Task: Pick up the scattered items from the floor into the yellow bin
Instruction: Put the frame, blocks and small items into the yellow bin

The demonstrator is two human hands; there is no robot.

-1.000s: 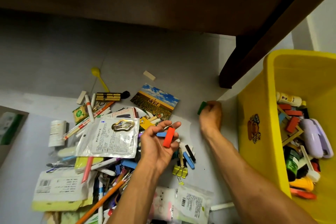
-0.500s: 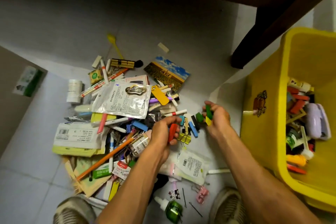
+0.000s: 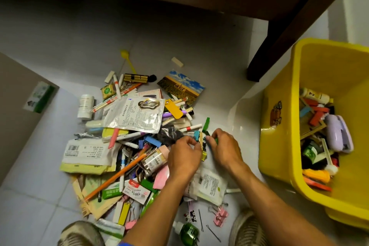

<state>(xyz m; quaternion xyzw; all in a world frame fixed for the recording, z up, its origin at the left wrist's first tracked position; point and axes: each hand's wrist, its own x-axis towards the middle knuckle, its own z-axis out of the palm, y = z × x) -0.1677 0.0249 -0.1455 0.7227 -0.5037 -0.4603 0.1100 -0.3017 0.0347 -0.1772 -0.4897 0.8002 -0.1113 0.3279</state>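
pale tile floor (image 3: 199,46) w/ clutter

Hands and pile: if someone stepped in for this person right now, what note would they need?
Left hand: down on the pile, fingers curled among small blocks; grip unclear.
Right hand: beside it, curled round small blocks, a green one showing.
Yellow bin: on the right, already partly filled.
Left to do: carry these blocks to the bin, then clear most of the pile, still on the floor.
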